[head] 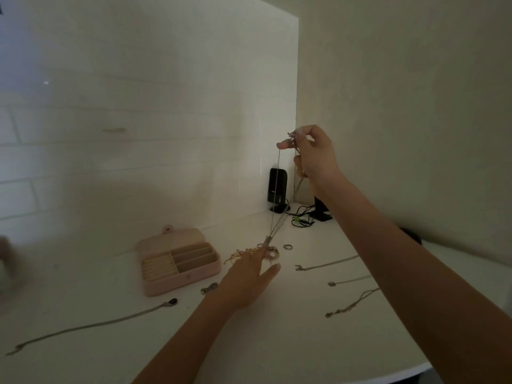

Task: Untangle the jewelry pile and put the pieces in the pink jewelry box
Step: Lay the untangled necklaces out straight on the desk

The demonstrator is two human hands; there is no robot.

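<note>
One long chain (88,327) lay near the worktop's (277,342) front-left edge, dark pendant at its right end. One pink jewelry box (180,263) sat lid-open toward the back wall, left of centre; divided compartments visible, contents not clear. One small linked piece (208,288) lay just in front of the box's right corner. Left hand (246,281) was flat, fingers straight, pressing down on the tangled pile (257,252) just right of the box. Several thin chains (277,206) ran taut from the pile up to the right hand (313,159), which was raised well above the worktop and pinched their ends between thumb and fingers; exact strand count not resolvable. One loose ring (288,246) lay just right of the pile. Three separate chains lay toward the right edge, partly hidden by the right forearm: far (327,264), middle (349,281), near (352,303). Two black stands (278,189) and cables (300,217) sat in the back corner.
</note>
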